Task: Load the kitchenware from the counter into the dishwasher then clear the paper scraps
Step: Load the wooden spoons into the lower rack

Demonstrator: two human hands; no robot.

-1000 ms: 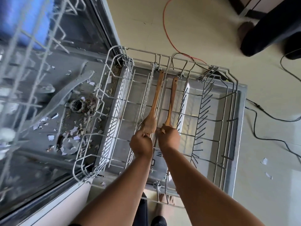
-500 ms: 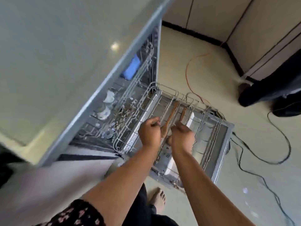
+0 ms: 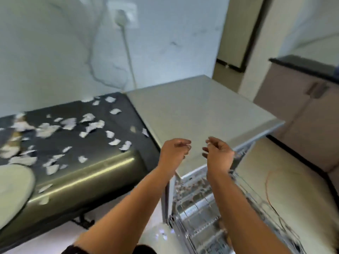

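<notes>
Holding left hand [image 3: 174,151] and right hand [image 3: 218,153] empty, fingers loosely curled. Risking brushing paper scraps [image 3: 93,124] off the near counter [image 3: 102,154] edge into the open dishwasher rack [image 3: 200,213].

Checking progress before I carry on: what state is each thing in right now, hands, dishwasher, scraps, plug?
left hand: empty, fingers loosely curled
right hand: empty, fingers loosely curled
dishwasher: open
rack: pulled out
paper scraps: scattered on the counter
plug: in the wall socket
</notes>
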